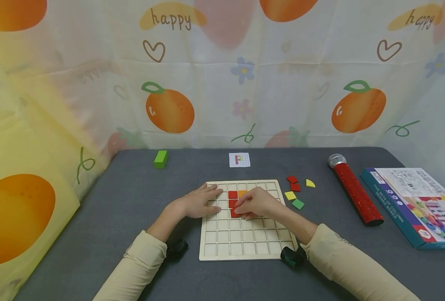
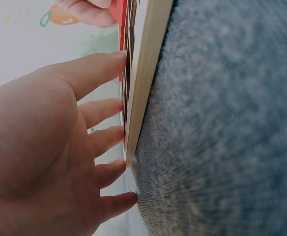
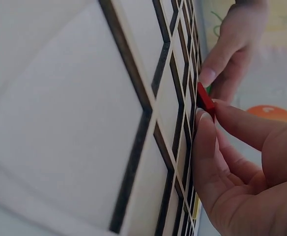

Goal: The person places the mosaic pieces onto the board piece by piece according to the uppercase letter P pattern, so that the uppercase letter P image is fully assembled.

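A pale wooden grid board (image 1: 245,249) lies on the dark table. My left hand (image 1: 197,203) rests on its left side, fingers spread and straight, as the left wrist view also shows. Between thumb and fingers, my right hand (image 1: 259,202) pinches a red square tile (image 3: 206,99). That tile sits slightly tilted at the grid, just below two other red tiles, an upper one (image 1: 232,195) and a lower one (image 1: 232,203). Beside the upper one is an orange tile (image 1: 242,194), partly covered by the right hand. Whatever lies under that hand is hidden.
Right of the board lie loose red tiles (image 1: 295,187), a yellow tile (image 1: 291,195), a green tile (image 1: 298,204) and a yellow rounded piece (image 1: 310,183). Behind it is a pattern card (image 1: 239,160). A green block (image 1: 161,159), red microphone (image 1: 357,192) and box (image 1: 414,209) stand farther out.
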The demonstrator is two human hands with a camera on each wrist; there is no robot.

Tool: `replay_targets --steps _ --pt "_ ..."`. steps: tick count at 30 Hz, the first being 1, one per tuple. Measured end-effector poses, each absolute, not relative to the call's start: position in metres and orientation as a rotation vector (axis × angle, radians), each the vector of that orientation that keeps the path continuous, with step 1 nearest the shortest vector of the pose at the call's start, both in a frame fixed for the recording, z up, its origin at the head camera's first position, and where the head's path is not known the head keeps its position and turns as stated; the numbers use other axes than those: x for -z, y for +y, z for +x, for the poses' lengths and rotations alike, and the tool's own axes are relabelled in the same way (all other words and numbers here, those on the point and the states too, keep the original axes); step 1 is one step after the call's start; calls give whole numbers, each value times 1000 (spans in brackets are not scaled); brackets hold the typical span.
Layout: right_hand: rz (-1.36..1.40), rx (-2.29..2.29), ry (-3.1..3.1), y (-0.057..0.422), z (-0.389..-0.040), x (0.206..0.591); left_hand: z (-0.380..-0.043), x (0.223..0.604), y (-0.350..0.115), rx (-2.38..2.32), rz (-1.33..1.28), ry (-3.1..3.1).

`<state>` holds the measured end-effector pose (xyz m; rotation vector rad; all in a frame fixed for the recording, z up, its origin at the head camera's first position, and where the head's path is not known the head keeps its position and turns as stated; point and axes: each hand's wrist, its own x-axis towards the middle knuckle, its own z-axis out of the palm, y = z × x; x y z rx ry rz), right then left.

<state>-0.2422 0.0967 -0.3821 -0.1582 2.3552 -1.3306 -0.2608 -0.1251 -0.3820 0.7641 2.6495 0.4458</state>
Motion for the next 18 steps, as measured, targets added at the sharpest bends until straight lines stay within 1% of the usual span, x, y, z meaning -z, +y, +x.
replay_targets --steps 18 --pt "-195 1323 2377 94 -243 383 -260 381 -126 -468 770 2645"
